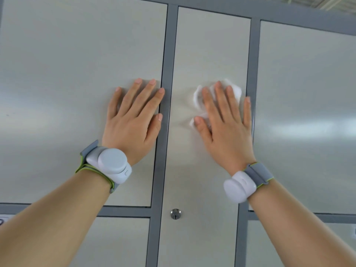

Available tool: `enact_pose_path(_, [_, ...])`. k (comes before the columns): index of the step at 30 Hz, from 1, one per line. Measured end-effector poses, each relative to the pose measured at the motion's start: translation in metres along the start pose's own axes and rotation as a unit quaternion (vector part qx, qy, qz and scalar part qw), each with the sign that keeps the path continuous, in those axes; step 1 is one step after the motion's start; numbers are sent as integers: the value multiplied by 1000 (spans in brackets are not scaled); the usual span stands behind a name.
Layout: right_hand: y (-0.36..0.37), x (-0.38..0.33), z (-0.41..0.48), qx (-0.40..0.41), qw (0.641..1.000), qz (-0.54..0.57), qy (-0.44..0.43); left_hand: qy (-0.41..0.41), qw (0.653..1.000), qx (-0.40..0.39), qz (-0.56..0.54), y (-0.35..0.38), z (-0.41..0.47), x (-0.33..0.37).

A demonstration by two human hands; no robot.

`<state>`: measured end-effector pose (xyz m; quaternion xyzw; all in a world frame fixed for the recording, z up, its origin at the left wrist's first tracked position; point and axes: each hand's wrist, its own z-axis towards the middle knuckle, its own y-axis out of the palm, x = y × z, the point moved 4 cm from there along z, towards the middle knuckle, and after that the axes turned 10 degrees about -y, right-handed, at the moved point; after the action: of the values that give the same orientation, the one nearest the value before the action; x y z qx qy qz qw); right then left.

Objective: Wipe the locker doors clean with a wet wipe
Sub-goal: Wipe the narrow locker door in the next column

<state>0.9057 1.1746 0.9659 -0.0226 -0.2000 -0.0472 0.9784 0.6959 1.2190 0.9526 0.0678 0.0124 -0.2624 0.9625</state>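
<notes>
Two hands are flat against a bank of pale locker doors, seen from the single head view, which looks up along both bare forearms. The left hand (133, 120) lies open and released on the wide door at the left (77, 74), fingers spread and pointing toward 1 o'clock, its fingertips reaching the grey upright (165, 112) that divides that door from the next. It grips nothing; I take it to be bracing.

The right hand (225, 128) presses the wet wipe (198, 97) against the narrow middle door (210, 45). The palm is flat, not clenched, fingers pointing toward 11 o'clock, and the wipe is pinned under the fingers and thumb, its crumpled white edges showing past the fingertips at 12 o'clock and beside the thumb at 9 o'clock. The wipe and the fingers look slightly blurred (a sign of motion, I would guess).

The middle door runs long from 12 to 6 o'clock, with most of its unwiped-looking length above the hand and a further stretch below, down to the round lock (175, 213) at 6 o'clock. The right hand alone is on this door, so strokes along that long axis would suit it. A third door (308, 93) lies at 3 o'clock, just beyond the little finger. Each wrist carries a white device on a grey strap (110, 164).
</notes>
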Motion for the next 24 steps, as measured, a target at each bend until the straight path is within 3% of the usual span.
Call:
enact_pose_path(6, [-3,12,-1,-1,997,7,77,0,1000,-7,7,0,1,1])
enact_pose_path(17, [-5,-11,-28,-20,999,-29,-26,2,1000,-5,9,0,1,1])
enact_pose_path(24, [-6,25,-27,-29,997,-10,69,1,1000,-7,10,0,1,0])
